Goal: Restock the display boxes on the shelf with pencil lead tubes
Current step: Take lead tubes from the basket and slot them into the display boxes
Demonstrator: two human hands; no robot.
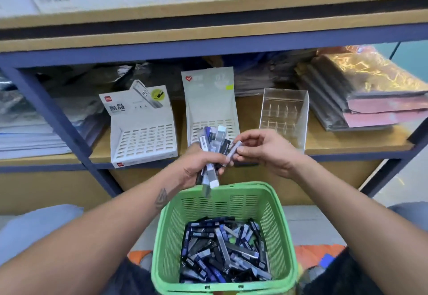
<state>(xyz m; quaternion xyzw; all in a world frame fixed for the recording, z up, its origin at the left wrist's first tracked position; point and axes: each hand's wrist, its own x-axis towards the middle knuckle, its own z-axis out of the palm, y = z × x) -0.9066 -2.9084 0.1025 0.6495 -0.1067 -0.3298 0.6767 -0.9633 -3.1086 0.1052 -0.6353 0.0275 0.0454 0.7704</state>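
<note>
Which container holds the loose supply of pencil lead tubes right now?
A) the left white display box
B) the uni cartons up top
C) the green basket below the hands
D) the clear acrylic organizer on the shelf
C: the green basket is heaped with lead tubes, while the left display box and the clear acrylic organizer show bare slots.

Both forearms reached forward; the left hand (196, 165) curled into a tight grip, while the right hand (264, 151), just beside it, pinched with fingertips.

Green plastic basket (275, 216), perforated walls
</note>
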